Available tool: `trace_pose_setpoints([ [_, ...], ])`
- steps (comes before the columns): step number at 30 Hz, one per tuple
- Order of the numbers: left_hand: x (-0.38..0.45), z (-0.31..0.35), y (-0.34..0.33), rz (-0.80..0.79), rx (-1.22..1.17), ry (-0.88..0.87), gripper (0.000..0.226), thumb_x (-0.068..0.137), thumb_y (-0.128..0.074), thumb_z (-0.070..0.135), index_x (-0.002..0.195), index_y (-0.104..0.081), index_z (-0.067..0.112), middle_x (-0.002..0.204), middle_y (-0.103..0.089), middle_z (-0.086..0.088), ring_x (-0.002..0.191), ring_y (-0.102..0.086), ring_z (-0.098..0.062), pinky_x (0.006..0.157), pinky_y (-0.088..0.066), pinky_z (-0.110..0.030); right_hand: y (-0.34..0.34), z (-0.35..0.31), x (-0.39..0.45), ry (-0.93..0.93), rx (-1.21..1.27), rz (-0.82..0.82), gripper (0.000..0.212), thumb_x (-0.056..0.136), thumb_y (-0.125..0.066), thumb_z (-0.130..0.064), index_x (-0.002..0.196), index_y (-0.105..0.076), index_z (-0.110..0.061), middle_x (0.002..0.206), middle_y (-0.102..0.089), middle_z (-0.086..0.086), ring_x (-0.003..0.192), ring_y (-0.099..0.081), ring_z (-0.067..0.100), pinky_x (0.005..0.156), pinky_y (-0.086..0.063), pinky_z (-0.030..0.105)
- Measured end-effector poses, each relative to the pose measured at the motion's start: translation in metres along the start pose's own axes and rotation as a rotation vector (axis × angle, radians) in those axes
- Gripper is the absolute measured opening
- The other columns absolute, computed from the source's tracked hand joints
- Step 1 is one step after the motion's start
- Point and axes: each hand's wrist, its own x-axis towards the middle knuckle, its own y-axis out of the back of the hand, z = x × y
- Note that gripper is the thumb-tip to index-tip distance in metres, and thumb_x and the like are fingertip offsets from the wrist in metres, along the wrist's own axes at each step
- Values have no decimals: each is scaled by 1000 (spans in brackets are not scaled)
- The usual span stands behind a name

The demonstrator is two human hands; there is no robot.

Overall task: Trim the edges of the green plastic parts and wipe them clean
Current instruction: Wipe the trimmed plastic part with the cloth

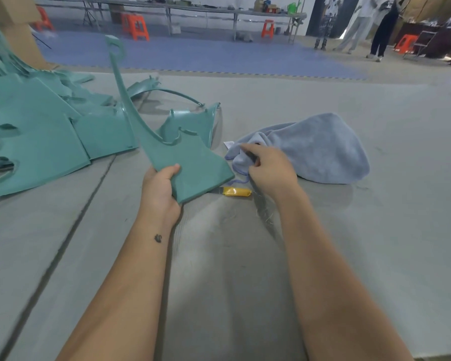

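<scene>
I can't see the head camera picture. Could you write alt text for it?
A person's left hand holds up a green plastic part by its lower edge, while the right hand grips a blue-grey cloth lying on the grey work surface. A yellow-handled knife lies between the hands, and more green parts are piled at the left.
</scene>
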Motion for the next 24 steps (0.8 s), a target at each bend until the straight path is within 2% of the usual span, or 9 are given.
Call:
trace_pose_setpoints([
  [2,1,0,1,-7,-3,-3,25,94,-47,-4,109,-63,8,91,-74,-4,79,-72,-19,63,-59,-32,-2,-3,1,-3,-126,-56,33,86,-49,-10,102,-66,-34,88,-56,-6,90,-52,23,65,-46,32],
  [4,1,0,1,-19,-11,2,24,94,-46,-3,104,-64,10,89,-74,-3,78,-72,-19,64,-60,-33,-6,-5,3,-35,-169,-90,17,88,-53,-18,82,-59,-31,81,-57,-6,88,-52,23,61,-41,30],
  [7,0,0,1,-43,-4,3,24,94,-46,-3,106,-63,9,93,-74,-5,81,-72,-20,74,-60,-37,-12,-10,4,-84,-130,-31,9,90,-57,-25,89,-65,-21,86,-65,1,88,-56,23,64,-45,31],
  [11,-1,-2,2,-71,26,-1,25,94,-46,-4,110,-62,7,99,-73,-8,85,-71,-22,78,-59,-39,-17,-10,5,-107,-139,69,29,82,-48,1,94,-69,-15,95,-68,6,83,-59,28,56,-43,32],
  [15,-2,-2,2,-76,46,13,29,95,-45,-4,119,-59,6,107,-70,-10,90,-70,-23,77,-59,-40,-7,-27,2,-170,456,202,28,77,-49,-2,78,-65,-25,78,-62,-7,67,-58,8,46,-40,10],
  [18,-2,-2,2,-71,44,39,32,96,-45,-3,124,-58,5,113,-69,-12,96,-69,-27,79,-58,-42,12,-52,-3,-145,716,229,26,74,-48,-2,69,-63,-23,59,-60,-10,56,-59,8,51,-48,18],
  [20,-3,-1,0,-59,42,45,32,96,-45,-2,124,-58,5,116,-68,-14,97,-69,-29,80,-58,-44,17,-70,-10,-67,902,129,25,78,-46,4,70,-62,-14,53,-60,-6,49,-59,15,48,-51,25],
  [22,-5,0,-2,-54,32,48,30,97,-43,1,124,-57,5,116,-67,-16,96,-68,-29,81,-57,-43,13,-83,-17,16,1113,-55,27,81,-42,14,72,-59,-6,50,-59,2,41,-51,10,42,-40,18],
  [24,-6,1,-2,-57,41,52,31,100,-41,8,127,-55,4,116,-65,-17,96,-65,-30,79,-56,-41,0,-88,-21,16,1212,-234,28,85,-43,18,78,-59,-4,59,-58,16,47,-51,15,48,-39,22],
])
